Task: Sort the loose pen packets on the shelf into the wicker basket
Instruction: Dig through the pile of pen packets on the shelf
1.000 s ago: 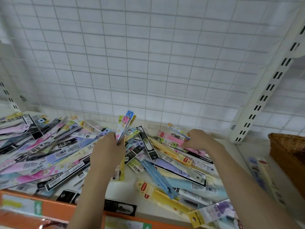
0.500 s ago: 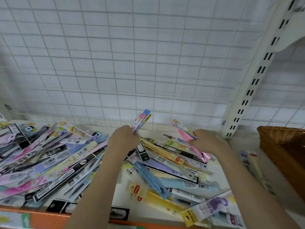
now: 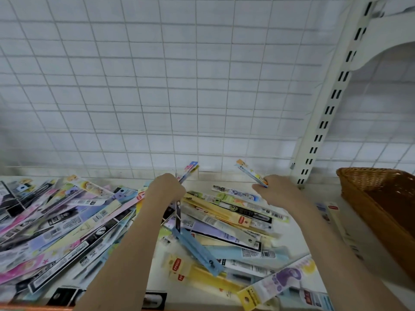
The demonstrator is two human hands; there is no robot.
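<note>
— Where are the loose pen packets (image 3: 74, 223)?
— Heaped across the white shelf (image 3: 314, 248), mostly on the left and in the middle. The wicker basket (image 3: 377, 198) sits at the far right.
— And the hands?
— The left hand (image 3: 166, 187) clutches a thin bunch of packets (image 3: 190, 169) pointing up and away. The right hand (image 3: 278, 189) pinches one packet (image 3: 251, 173), tilted up to the left.

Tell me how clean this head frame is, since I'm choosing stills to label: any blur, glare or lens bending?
Head view: the packet pile smears with motion blur at far left; the slotted upright and wire grid bow from the wide-angle lens; light is flat, without hard shadows or glare; left hand, right hand and wicker basket read fairly sharp.
</note>
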